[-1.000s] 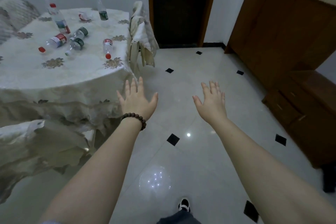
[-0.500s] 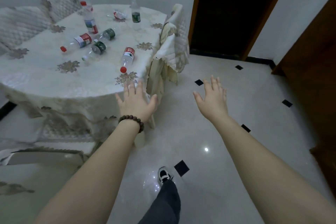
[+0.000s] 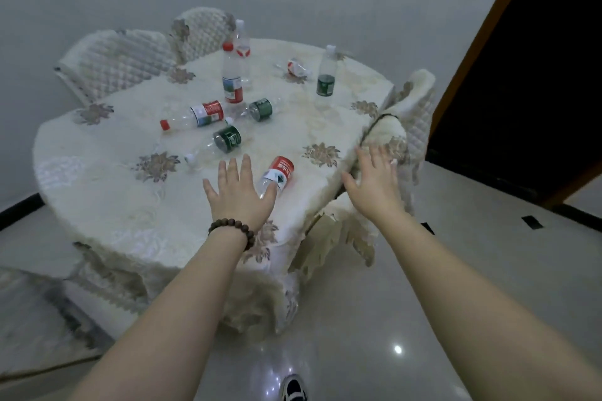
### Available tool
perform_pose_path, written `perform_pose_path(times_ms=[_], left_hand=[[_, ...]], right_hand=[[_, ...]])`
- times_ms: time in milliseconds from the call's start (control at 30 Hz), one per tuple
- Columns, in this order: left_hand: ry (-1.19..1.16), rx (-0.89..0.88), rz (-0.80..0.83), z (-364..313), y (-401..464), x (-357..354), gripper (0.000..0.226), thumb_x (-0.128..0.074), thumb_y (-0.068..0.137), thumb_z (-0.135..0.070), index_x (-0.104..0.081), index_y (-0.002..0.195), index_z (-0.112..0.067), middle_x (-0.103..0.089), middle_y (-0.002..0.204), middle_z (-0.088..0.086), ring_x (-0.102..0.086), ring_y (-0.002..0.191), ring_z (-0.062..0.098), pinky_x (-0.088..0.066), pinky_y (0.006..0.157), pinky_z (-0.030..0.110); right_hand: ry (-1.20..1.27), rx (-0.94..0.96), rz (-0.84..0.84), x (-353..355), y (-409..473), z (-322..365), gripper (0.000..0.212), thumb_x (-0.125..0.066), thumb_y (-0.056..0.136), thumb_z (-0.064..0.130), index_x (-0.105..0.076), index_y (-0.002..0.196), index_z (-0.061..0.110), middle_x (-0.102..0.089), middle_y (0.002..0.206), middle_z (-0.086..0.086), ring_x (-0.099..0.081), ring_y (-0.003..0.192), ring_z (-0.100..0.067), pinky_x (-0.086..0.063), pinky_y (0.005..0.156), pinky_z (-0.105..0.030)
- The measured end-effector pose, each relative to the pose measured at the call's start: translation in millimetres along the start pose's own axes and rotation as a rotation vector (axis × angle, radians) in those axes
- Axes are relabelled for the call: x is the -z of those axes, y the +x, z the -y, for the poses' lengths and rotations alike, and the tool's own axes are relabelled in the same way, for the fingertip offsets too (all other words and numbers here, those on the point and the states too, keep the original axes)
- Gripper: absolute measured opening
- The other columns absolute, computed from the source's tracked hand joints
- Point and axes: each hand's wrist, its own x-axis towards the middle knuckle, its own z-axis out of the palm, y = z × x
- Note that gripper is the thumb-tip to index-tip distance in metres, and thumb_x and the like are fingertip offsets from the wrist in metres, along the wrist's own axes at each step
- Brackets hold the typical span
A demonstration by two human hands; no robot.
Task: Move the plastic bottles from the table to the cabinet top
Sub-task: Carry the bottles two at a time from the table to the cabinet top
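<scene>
A round table (image 3: pixel 97 192) under a cream embroidered cloth fills the middle, its near edge curving just in front of the person. Pale glossy floor (image 3: pixel 472 270) lies open to the right, up to a dark doorway (image 3: pixel 537 75). 3 quilted chairs crowd the table: 2 behind it at the far left, 1 (image 3: pixel 413 107) pressed to its right edge. The left hand (image 3: pixel 239 192), fingers spread wide and holding nothing, hovers over the near edge, its thumb beside a lying red-labelled bottle (image 3: pixel 277 176). The right hand (image 3: pixel 374 185), also wide and flat, hangs beside the right chair. 8 plastic bottles sit on the table: 3 upright, 5 on their sides, 1 crumpled (image 3: pixel 296 67).
</scene>
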Motion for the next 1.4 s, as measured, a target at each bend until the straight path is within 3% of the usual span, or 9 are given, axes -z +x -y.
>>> perform_pose_path(times_ms=[300, 633, 900, 1167, 1300, 1400], left_hand=[[0.033, 0.234, -0.053, 8, 99, -11, 0.074, -0.032, 0.092, -0.059, -0.009, 0.153, -0.022, -0.008, 0.16, 0.004, 0.002, 0.147, 0.02, 0.002, 0.116, 0.053], [0.074, 0.642, -0.164, 8, 155, -39, 0.074, -0.036, 0.091, -0.057, -0.013, 0.152, -0.023, -0.012, 0.159, 0.005, -0.003, 0.147, 0.021, -0.004, 0.115, 0.055], [0.098, 0.914, -0.154, -17, 157, -59, 0.075, -0.033, 0.092, -0.059, -0.007, 0.152, -0.023, -0.006, 0.16, 0.005, 0.004, 0.147, 0.021, 0.0, 0.117, 0.051], [0.124, 1.027, -0.12, -27, 147, -81, 0.076, -0.032, 0.091, -0.06, -0.006, 0.152, -0.023, -0.007, 0.16, 0.004, 0.005, 0.147, 0.019, 0.001, 0.117, 0.048], [0.117, 1.07, -0.133, -28, 138, -88, 0.076, -0.033, 0.091, -0.06, -0.007, 0.152, -0.023, -0.008, 0.16, 0.005, 0.004, 0.147, 0.019, 0.002, 0.117, 0.048], [0.105, 1.101, -0.118, -31, 131, -91, 0.076, -0.032, 0.091, -0.059, -0.006, 0.152, -0.024, -0.007, 0.16, 0.004, 0.006, 0.147, 0.019, 0.003, 0.118, 0.047]], right_hand=[[0.073, 0.213, 0.117, -45, 151, 27, 0.062, -0.039, 0.097, 0.045, -0.021, 0.15, 0.019, -0.007, 0.161, -0.007, 0.005, 0.149, -0.021, -0.001, 0.119, -0.048], [0.099, 0.616, 0.33, -109, 288, 74, 0.064, -0.037, 0.097, 0.047, -0.015, 0.152, 0.022, 0.0, 0.162, -0.004, 0.008, 0.148, -0.019, 0.002, 0.12, -0.045], [0.034, 1.002, 0.48, -162, 340, 115, 0.07, -0.044, 0.094, 0.049, -0.017, 0.152, 0.021, -0.002, 0.161, -0.008, 0.005, 0.149, -0.024, 0.002, 0.119, -0.046], [-0.115, 1.248, 0.555, -221, 349, 159, 0.082, -0.059, 0.087, 0.045, -0.014, 0.152, 0.019, -0.007, 0.161, -0.009, 0.002, 0.149, -0.027, 0.002, 0.12, -0.045], [-0.107, 1.273, 0.535, -238, 344, 161, 0.084, -0.066, 0.084, 0.034, -0.018, 0.15, 0.013, -0.02, 0.158, -0.011, -0.01, 0.148, -0.028, -0.002, 0.12, -0.042], [-0.041, 1.29, 0.434, -240, 341, 160, 0.068, -0.065, 0.083, 0.018, -0.033, 0.143, 0.011, -0.042, 0.144, -0.011, -0.035, 0.135, -0.028, -0.019, 0.118, -0.04]])
